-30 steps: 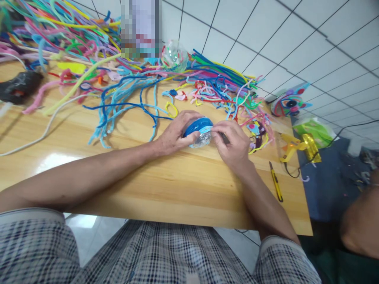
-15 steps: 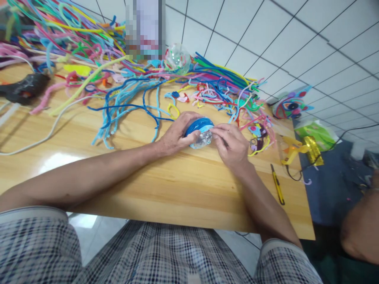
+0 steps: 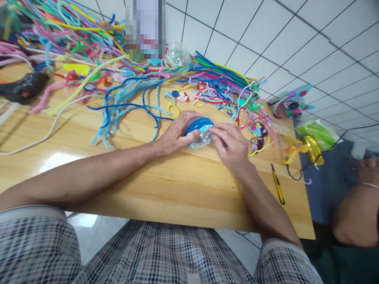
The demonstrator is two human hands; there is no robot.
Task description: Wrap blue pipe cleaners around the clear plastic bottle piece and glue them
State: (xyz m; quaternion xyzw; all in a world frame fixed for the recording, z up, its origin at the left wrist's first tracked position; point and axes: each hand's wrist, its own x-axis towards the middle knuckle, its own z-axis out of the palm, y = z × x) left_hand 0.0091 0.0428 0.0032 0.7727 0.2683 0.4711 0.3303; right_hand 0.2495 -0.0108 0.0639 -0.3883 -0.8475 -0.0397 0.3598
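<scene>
A clear plastic ball (image 3: 204, 137), partly wrapped in dark and light blue pipe cleaners (image 3: 197, 124), is held just above or on the wooden table. Around its left side my left hand (image 3: 181, 134) is wrapped, thumb across the front. At the ball's right edge my right hand (image 3: 232, 145) has thumb and forefinger pinched at the end of the light blue band; the fingertips hide just what lies between them. Beyond the hands are loose dark and light blue pipe cleaners (image 3: 121, 104) and a small yellow loop (image 3: 173, 110).
A black glue gun (image 3: 25, 87) lies at the left. Heaped pipe cleaners (image 3: 74, 31) line the back, with another clear ball (image 3: 177, 59) among them. A yellow utility knife (image 3: 277, 184) and a yellow tool (image 3: 293, 150) are at the right. Another person's arm (image 3: 358, 209) shows beyond the edge.
Both my hands stay almost in place on the ball, with the right fingertips shifted very slightly left. The other person's arm at the right has moved further into view.
</scene>
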